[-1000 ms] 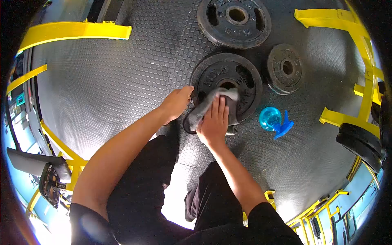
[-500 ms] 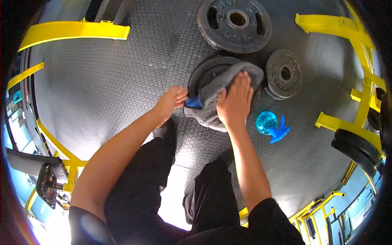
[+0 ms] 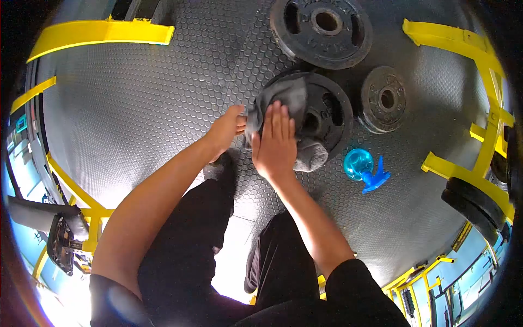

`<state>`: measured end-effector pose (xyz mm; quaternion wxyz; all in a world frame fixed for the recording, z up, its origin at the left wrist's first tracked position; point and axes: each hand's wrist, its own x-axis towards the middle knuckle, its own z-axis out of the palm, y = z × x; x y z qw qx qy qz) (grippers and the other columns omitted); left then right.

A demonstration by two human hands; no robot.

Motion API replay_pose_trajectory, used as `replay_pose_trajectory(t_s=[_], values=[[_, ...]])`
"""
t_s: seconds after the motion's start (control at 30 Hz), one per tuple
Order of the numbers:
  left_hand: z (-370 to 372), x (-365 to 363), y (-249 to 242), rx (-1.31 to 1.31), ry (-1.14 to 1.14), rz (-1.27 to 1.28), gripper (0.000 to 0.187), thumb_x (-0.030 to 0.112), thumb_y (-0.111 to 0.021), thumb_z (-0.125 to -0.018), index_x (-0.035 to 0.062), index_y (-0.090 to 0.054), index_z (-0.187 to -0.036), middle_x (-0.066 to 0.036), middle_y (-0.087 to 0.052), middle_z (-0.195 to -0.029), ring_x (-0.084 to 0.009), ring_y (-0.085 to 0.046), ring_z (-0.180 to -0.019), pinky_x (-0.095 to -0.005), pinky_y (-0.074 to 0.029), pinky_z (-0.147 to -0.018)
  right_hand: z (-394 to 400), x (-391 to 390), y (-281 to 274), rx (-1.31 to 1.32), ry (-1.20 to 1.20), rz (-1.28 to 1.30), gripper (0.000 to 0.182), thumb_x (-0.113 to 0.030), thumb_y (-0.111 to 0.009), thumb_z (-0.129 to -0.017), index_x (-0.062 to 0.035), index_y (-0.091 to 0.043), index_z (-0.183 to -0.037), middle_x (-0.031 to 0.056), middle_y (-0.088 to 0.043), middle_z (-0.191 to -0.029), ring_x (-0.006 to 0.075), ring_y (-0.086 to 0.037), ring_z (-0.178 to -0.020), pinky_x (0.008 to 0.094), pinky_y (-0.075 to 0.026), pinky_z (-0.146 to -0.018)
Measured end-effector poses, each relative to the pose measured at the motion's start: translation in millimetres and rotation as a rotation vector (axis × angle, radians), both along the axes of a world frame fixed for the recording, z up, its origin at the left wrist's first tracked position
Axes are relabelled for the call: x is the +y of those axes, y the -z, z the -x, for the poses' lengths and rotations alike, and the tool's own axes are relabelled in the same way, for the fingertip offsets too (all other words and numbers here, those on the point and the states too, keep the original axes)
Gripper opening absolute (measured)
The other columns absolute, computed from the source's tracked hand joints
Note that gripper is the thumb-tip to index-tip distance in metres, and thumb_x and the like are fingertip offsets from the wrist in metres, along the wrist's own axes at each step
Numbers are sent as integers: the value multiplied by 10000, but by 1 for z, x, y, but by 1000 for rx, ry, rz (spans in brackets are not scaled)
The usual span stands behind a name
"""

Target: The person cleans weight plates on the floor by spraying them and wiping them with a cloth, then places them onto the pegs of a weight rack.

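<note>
A black weight plate (image 3: 340,109) is in front of me on the floor, its left part covered by a dark grey cloth (image 3: 297,90). My right hand (image 3: 276,141) lies flat on the cloth, fingers stretched out, pressing it against the plate. One bunched end of the cloth hangs toward me over the plate's near edge. At the plate's left rim, my left hand (image 3: 229,131) has its fingers curled around the edge; the fingertips are partly hidden. To the right stands a clear blue spray bottle (image 3: 358,163) with a blue trigger head, apart from both hands.
A larger weight plate (image 3: 348,52) lies beyond, and a smaller plate (image 3: 376,101) is to the right, both on the studded rubber floor (image 3: 180,92). Yellow rack legs (image 3: 103,34) reach in from the left, with another yellow frame (image 3: 463,41) and black discs (image 3: 471,204) at right.
My right hand has slid the cloth leftward across the plate, uncovering its right side and centre hole. My left hand stays at the left rim, slightly higher in view.
</note>
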<state>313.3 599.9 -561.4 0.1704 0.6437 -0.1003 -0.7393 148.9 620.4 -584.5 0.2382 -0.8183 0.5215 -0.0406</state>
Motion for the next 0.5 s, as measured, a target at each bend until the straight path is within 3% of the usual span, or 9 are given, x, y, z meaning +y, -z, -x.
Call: replay_pose_trajectory(t_s=[0.17, 0.27, 0.33, 0.5], values=[[-1, 0, 6, -52, -45, 0, 718, 485, -238, -994, -66, -526, -1353, -195, -516, -1426, -312, -473, -1342, -398, -225, -1186, 48, 47, 2, 73, -147, 55, 659, -343, -473, -980, 29, -304, -1497, 219, -268, -1576, 354, -292, -1452, 454, -225, -1186], [3, -2, 0, -80, -54, 4, 721, 494, -241, -999, -66, -521, -1357, -198, -522, -1418, -308, -484, -1333, -399, -234, -1183, 83, 66, 2, 102, -162, -63, 680, -375, -469, -984, 3, -279, -1516, 220, -262, -1578, 370, -301, -1446, 461, -220, -1188], [1, -1, 2, -87, -53, 9, 723, 503, -247, -1003, -66, -517, -1360, -200, -527, -1413, -308, -489, -1330, -398, -236, -1182, 98, 68, -2, 133, 74, -94, 704, -426, -430, -993, 13, -267, -1518, 225, -258, -1579, 385, -268, -1457, 487, -204, -1188], [3, 3, 2, -109, -6, 51, 752, 561, -279, -1006, -56, -504, -1372, -195, -544, -1395, -307, -479, -1339, -411, -250, -1176, 98, 18, 9, 308, 339, 32, 781, -487, -387, -988, 121, -279, -1466, 292, -236, -1559, 412, -195, -1472, 533, -162, -1188]])
